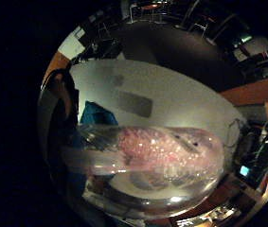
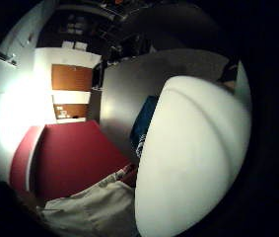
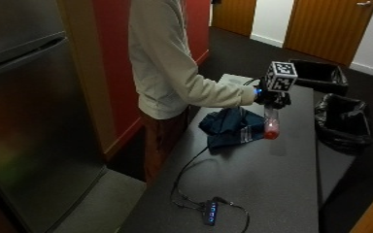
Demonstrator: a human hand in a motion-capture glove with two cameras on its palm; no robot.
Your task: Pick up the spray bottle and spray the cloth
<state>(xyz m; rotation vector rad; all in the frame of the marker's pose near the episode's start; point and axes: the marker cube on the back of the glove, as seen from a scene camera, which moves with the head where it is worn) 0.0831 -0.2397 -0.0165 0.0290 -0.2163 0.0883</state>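
1. I see the gloved right hand (image 3: 274, 99) gripping the spray bottle (image 3: 271, 124) by its top, bottle hanging above the table (image 3: 264, 184), just right of the cloth (image 3: 230, 127).
2. The little-finger palm view alone shows pink liquid in the clear bottle; the thumb view shows only its white top.

Cloth (image 3: 230, 127) on table (image 3: 264, 184) — spray bottle (image 3: 271, 124) just above, beside it.

Clear glossy plastic spray bottle (image 3: 271, 124); crumpled blue cloth (image 3: 230, 126); matt table (image 3: 264, 179).
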